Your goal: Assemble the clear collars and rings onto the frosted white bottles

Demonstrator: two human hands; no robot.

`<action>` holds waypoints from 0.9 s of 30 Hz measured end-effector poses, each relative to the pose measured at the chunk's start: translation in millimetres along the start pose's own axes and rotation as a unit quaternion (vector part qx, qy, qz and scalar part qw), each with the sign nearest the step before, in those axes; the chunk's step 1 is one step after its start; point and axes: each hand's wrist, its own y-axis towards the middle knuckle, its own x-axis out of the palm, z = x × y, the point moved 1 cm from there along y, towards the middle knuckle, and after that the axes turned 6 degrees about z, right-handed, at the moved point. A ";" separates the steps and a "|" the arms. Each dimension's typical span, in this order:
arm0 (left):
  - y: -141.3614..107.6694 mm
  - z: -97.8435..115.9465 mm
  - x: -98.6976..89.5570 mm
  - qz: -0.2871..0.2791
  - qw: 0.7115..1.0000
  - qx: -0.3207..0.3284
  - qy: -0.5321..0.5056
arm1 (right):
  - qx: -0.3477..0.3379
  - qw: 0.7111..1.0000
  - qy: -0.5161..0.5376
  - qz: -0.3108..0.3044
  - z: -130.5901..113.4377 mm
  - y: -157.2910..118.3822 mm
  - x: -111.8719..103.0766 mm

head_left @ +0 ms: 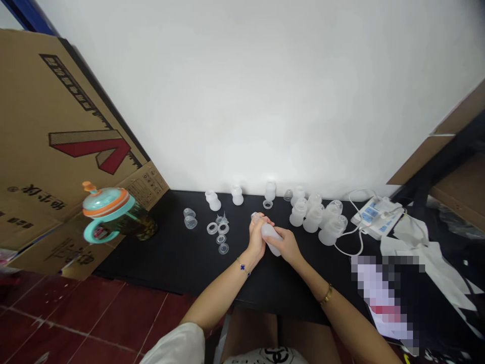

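Steadying a tilted frosted bottle (270,232) above the middle of the black table (170,255), both hands stand closed on it: the left hand (257,240) curls round the end pointing far left, the right hand (290,247) grips the body nearer the base. Two grips probably keep so smooth and round a thing from turning. Left of the hands, loose rings and discs (223,248) lie close together, perhaps to stay within easy reach. Farther left sit two clear domes (190,222), touching or nearly so. On the right, a group of bottles (313,221), apparently capped, stands upright and packed, seemingly to keep them apart from the loose parts. Farthest, a white bottle (237,195) stands near the wall (242,101), probably out of the hands' way.
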 end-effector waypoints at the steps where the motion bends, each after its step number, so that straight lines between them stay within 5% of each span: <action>1: -0.2 0.9 0.4 -0.003 1.000 -0.003 0.000 | 0.000 1.000 0.006 -0.003 -0.6 0.1 -0.3; 27: 2.6 8.5 1.9 -0.088 0.996 -0.008 0.020 | -0.068 0.997 -0.025 0.024 -1.1 1.5 -3.1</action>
